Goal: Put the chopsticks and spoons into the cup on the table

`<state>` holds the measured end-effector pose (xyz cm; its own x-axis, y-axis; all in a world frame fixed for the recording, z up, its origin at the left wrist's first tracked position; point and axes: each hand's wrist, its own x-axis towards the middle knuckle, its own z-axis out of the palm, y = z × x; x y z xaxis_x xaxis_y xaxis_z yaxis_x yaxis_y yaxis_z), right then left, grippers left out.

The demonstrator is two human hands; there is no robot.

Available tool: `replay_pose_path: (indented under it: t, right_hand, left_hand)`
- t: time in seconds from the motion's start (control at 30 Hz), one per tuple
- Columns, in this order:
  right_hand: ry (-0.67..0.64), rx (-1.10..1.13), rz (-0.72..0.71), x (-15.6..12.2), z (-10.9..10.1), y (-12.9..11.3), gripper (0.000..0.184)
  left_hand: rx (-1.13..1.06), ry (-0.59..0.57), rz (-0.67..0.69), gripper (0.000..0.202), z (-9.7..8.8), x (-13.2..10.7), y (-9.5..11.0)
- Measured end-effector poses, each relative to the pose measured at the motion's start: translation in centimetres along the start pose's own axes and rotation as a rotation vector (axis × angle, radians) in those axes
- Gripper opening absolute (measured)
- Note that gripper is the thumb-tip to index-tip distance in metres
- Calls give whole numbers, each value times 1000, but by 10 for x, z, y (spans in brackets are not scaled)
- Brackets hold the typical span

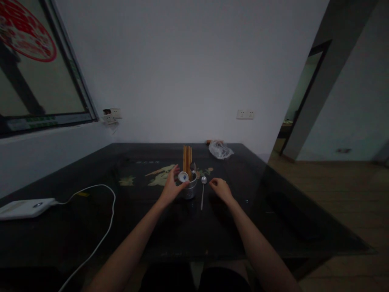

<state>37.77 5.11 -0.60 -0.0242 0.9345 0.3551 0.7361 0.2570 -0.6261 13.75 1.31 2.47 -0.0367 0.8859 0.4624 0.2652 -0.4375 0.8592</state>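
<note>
A silvery metal cup [190, 191] stands upright on the dark table, holding several wooden chopsticks [187, 160], a dark-looking metal spoon [193, 166] and a white ceramic spoon [183, 177] with a blue mark. My left hand [170, 189] is at the cup's left side, fingers and thumb spread around the white spoon; the thumb reaches the rim, though firm contact cannot be made out. To the right of the cup, a long-handled metal spoon [203, 190] lies flat. Just right of its bowl, my right hand [221, 189] has its fingers curled together, with nothing visible in them.
On the dark table [136, 231], a white power bank [27, 207] with a white cable [111, 219] lies at left. A clear plastic bag [220, 149] rests near the back wall. A dark flat object [293, 215] is at right.
</note>
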Motion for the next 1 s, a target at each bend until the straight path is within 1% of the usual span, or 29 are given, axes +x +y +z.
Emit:
replay_pose_path:
  t: [0.13, 0.23, 0.3, 0.33, 0.37, 0.43, 0.47, 0.5, 0.57, 0.6, 0.67, 0.73, 0.77, 0.83, 0.9, 1.0]
  right_hand:
    - [-38, -92, 10, -6, 1, -4, 12]
    - [-110, -131, 66, -8, -3, -11, 15]
    - [-170, -156, 112, -10, -8, -17, 18]
    - [-193, -166, 129, -10, -10, -19, 20]
    - [-210, -174, 141, -11, -13, -21, 21]
    - [-224, -184, 157, -11, -16, -24, 22]
    - [-224, -185, 162, -11, -17, -25, 22]
    - [-222, -184, 165, -11, -18, -26, 23]
    - [-219, -178, 168, -10, -19, -25, 23]
    - [-215, -173, 170, -10, -20, -25, 23]
    - [-205, -164, 171, -9, -21, -23, 23]
    - [-196, -165, 176, -7, -23, -22, 23]
    - [-191, -167, 178, -7, -24, -21, 22]
    - [-180, -169, 177, -6, -25, -21, 22]
    - [-167, -163, 173, -6, -26, -21, 22]
    - [-157, -156, 177, -6, -27, -22, 21]
  left_hand:
    - [112, 66, 160, 63, -5, -3, 16]
    - [184, 148, 278, 47, -6, -12, 34]
    - [200, 166, 345, 39, -4, -21, 47]
    - [216, 145, 385, 34, -2, -26, 54]
    - [246, 97, 426, 31, 1, -31, 60]
    - [333, -64, 486, 24, 9, -39, 73]
    - [388, -166, 486, 22, 15, -41, 79]
    - [449, -262, 465, 21, 21, -42, 83]
    - [606, -427, 376, 21, 36, -41, 89]
    - [704, -491, 324, 22, 45, -38, 90]
    - [921, -571, 212, 24, 63, -31, 86]
    - [1097, -597, 116, 26, 82, -23, 77]
    - [1163, -588, 63, 28, 90, -19, 72]
    - [1227, -568, -29, 32, 104, -14, 63]
    - [1246, -552, -89, 34, 113, -10, 56]
    - [1253, -542, -130, 34, 118, -8, 51]
